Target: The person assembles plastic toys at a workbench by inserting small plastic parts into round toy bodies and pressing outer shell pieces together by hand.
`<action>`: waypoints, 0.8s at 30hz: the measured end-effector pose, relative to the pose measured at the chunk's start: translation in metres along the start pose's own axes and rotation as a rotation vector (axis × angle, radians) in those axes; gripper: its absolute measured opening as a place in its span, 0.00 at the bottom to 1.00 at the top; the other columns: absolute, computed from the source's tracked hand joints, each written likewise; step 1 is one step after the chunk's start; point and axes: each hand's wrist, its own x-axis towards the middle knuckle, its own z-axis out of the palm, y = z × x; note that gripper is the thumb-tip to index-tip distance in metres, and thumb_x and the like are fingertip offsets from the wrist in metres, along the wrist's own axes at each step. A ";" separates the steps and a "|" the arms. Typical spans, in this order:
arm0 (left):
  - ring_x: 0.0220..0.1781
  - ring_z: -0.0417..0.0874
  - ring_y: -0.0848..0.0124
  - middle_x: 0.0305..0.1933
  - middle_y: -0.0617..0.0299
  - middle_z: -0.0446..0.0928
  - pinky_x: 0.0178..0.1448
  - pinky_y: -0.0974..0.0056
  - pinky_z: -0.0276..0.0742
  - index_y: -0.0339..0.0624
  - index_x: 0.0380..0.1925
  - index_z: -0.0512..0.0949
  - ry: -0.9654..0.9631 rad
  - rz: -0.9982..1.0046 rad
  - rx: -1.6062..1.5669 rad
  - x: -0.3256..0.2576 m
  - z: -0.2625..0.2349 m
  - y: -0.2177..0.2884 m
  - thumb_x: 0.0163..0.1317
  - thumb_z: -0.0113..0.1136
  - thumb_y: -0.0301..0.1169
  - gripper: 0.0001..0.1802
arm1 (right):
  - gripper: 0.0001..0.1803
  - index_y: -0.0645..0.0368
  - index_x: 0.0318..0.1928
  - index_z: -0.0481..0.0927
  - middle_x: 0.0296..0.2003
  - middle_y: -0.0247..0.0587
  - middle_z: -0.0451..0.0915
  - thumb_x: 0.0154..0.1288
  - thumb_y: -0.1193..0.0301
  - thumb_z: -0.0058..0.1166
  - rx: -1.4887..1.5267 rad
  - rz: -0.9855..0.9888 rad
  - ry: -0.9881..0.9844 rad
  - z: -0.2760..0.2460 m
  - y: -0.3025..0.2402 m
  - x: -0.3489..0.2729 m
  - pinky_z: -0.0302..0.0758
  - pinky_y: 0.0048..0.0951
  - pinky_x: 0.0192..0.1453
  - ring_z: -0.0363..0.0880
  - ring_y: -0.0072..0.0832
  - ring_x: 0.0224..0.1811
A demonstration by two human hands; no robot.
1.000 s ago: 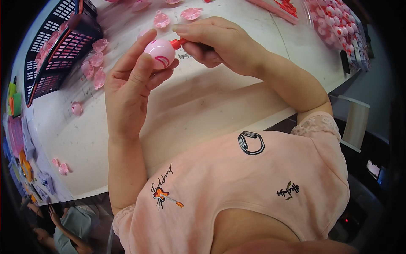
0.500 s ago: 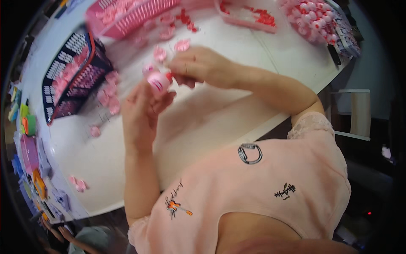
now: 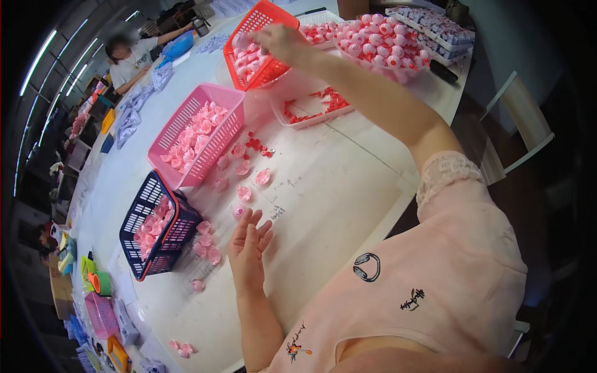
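Observation:
My left hand (image 3: 249,248) is open above the white table, palm turned up and fingers apart, with nothing in it. Just beyond its fingertips lies a small pink ball (image 3: 239,211). At the far side my right hand (image 3: 283,43) reaches over a red plastic basket (image 3: 266,13) of pink balls with red parts. One pink ball (image 3: 241,41) is close by its fingertips; the blurred fingers do not show whether they grip it. Pink cup-like shells (image 3: 244,193) and small red pieces (image 3: 255,144) are scattered ahead of my left hand.
A pink basket (image 3: 163,140) and a dark blue basket (image 3: 177,230) hold pink shells at the left. Red parts lie in a shallow tray (image 3: 297,123). Finished-looking balls (image 3: 379,43) are heaped at the back right. A person (image 3: 134,62) sits at the far left of the table.
My right hand has moved from beside my left hand to the red basket. The pink ball with a red part has left my left hand, which is now open. The view has shifted.

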 end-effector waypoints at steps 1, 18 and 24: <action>0.49 0.75 0.67 0.56 0.54 0.67 0.51 0.68 0.72 0.38 0.56 0.63 -0.005 -0.009 -0.008 0.001 -0.002 -0.001 0.63 0.48 0.33 0.22 | 0.22 0.54 0.42 0.76 0.38 0.41 0.78 0.61 0.51 0.42 0.000 -0.002 0.008 -0.007 0.000 0.010 0.72 0.35 0.44 0.77 0.34 0.36; 0.41 0.77 0.74 0.46 0.55 0.75 0.45 0.71 0.71 0.33 0.49 0.71 -0.056 0.130 0.435 0.015 0.001 -0.024 0.56 0.54 0.26 0.19 | 0.15 0.63 0.42 0.76 0.34 0.36 0.79 0.50 0.78 0.49 1.765 -0.503 -1.674 0.038 -0.195 -0.270 0.70 0.21 0.39 0.75 0.22 0.37; 0.42 0.75 0.74 0.46 0.57 0.75 0.47 0.71 0.70 0.34 0.48 0.71 -0.140 0.185 0.564 -0.008 -0.018 -0.031 0.58 0.52 0.26 0.17 | 0.09 0.63 0.32 0.80 0.29 0.34 0.79 0.49 0.78 0.50 1.523 -0.197 -1.980 0.083 -0.190 -0.254 0.69 0.20 0.35 0.74 0.17 0.32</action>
